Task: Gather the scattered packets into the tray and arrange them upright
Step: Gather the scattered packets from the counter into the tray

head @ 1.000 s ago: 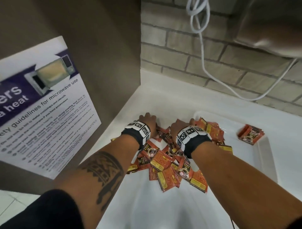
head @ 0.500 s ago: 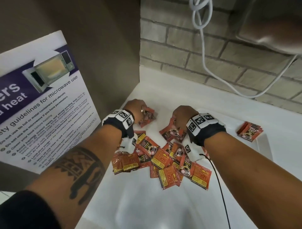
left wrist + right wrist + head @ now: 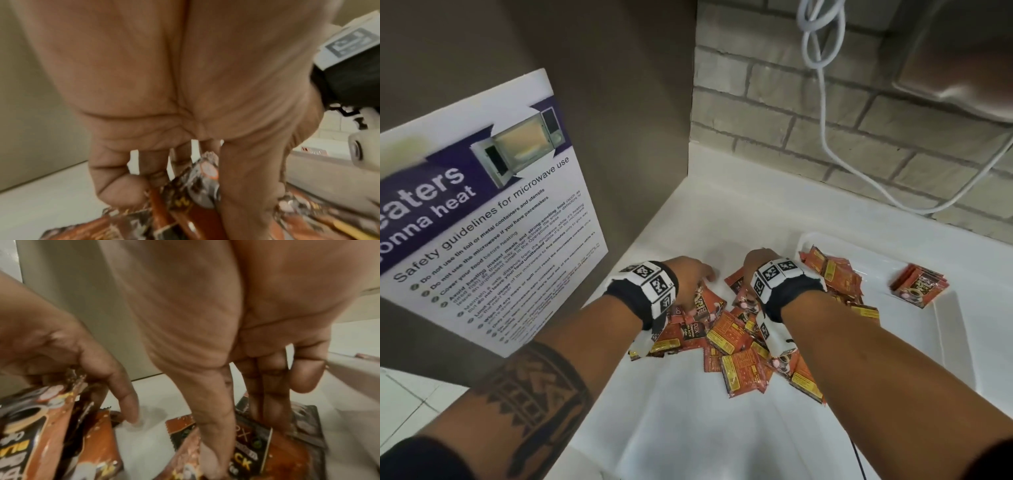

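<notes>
Near the counter's [image 3: 722,219] back left corner, both forearms reach forward side by side, palms down, over a heap of packets [image 3: 726,334]. The left hand [image 3: 688,277] sits at the heap's left edge; in the left wrist view its fingers [image 3: 115,180] curl down and its thumb presses against a crumpled packet held between them. The right hand [image 3: 758,265] is just beside it, at the heap's back edge next to the tray [image 3: 948,329]; in the right wrist view its fingers [image 3: 267,386] and thumb point down onto a flat packet, touching it, but whether they pinch it I cannot tell. Each wrist wears a black band with white marker blocks.

The packets are small, orange-red and dark brown sachets with yellow label panels and a coffee cup picture. Most lie flat and overlapping on the counter between the arms. Some spill over the tray's left rim into it. A small stack [image 3: 919,286] lies flat near the tray's back right part, well apart from the heap. The tray is white and shallow, on the counter's right side.
</notes>
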